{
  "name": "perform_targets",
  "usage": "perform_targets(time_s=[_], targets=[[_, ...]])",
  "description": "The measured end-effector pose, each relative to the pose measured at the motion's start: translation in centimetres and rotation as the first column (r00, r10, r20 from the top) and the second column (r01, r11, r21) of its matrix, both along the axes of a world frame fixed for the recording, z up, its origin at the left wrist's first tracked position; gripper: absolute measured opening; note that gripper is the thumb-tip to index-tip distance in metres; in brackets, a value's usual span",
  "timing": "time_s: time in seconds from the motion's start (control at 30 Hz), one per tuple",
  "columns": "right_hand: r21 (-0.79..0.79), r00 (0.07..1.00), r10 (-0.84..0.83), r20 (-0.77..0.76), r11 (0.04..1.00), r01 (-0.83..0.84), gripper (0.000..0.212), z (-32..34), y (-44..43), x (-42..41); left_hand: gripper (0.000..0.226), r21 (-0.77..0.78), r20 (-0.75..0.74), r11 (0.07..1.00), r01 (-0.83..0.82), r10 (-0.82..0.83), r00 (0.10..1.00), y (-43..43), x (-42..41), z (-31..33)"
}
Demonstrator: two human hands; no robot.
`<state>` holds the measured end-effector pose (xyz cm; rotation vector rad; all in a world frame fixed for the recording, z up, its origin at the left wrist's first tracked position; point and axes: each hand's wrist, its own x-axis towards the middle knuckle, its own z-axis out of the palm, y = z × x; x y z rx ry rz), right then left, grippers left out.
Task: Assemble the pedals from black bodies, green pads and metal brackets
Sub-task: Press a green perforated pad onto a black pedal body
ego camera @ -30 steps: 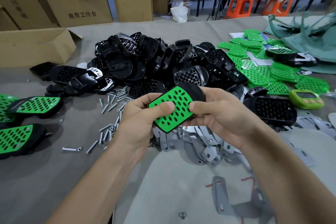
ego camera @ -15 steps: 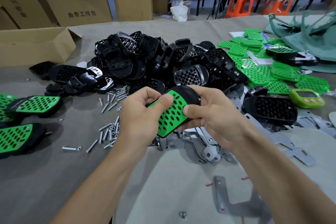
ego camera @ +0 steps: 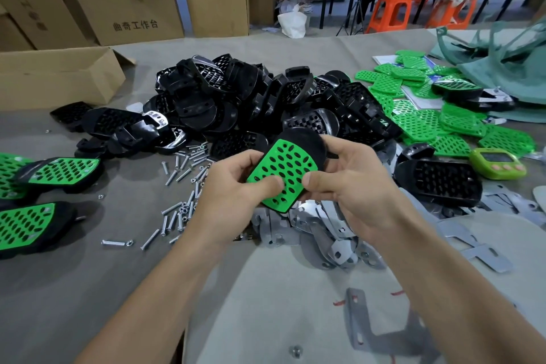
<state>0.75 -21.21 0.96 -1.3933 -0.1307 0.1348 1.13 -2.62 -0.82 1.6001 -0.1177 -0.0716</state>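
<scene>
Both hands are holding one pedal above the table (ego camera: pixel 88 289): the left hand (ego camera: pixel 236 195) and right hand (ego camera: pixel 351 189) are gripping it, thumbs pressing the green pad (ego camera: pixel 283 168) onto the black body (ego camera: pixel 304 139). Brackets (ego camera: pixel 325 233) are lying just beneath, screws (ego camera: pixel 183 186) to the left.

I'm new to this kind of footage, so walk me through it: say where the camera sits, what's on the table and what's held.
No machine here: these are a person's bare hands, filmed by one camera on their head, looking down. The left hand and right hand both pinch a green pad laid on a black body. On the table lie a heap of black bodies, loose green pads at right, screws, metal brackets under the hands, and pedals with pads fitted at left.
</scene>
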Motion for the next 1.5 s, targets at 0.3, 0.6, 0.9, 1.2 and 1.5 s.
perform_targets(time_s=[0.3, 0.6, 0.9, 1.2, 1.5], targets=[[-0.012, 0.998, 0.048, -0.031, 0.999, -0.049, 0.042, 0.2, -0.5, 0.2, 0.035, -0.189, -0.037, 0.982, 0.016, -0.024, 0.999, -0.3, 0.2, -0.3], [-0.147, 0.997, 0.063, -0.054, 0.987, -0.07, 0.048, 0.3, -0.6, 0.1, 0.045, -0.207, -0.026, 0.977, 0.041, -0.048, 0.999, -0.5, -0.1, 0.0], [-0.16, 0.999, -0.019, -0.041, 0.987, 0.012, 0.046, 0.2, -0.4, 0.0, 0.044, -0.226, -0.044, 0.973, 0.055, -0.067, 0.997, -0.4, 0.1, -0.3], [-0.283, 0.998, 0.058, -0.013, 0.957, -0.059, 0.06, -0.2, -0.3, 0.1, 0.036, -0.343, -0.118, 0.939, -0.025, -0.016, 0.993, -0.9, 0.0, -0.8], [-0.229, 0.998, 0.053, -0.033, 0.972, -0.059, 0.058, 0.4, -1.4, 0.3, 0.026, -0.21, -0.109, 0.971, 0.112, -0.137, 0.985, -0.2, 0.3, -0.2]])
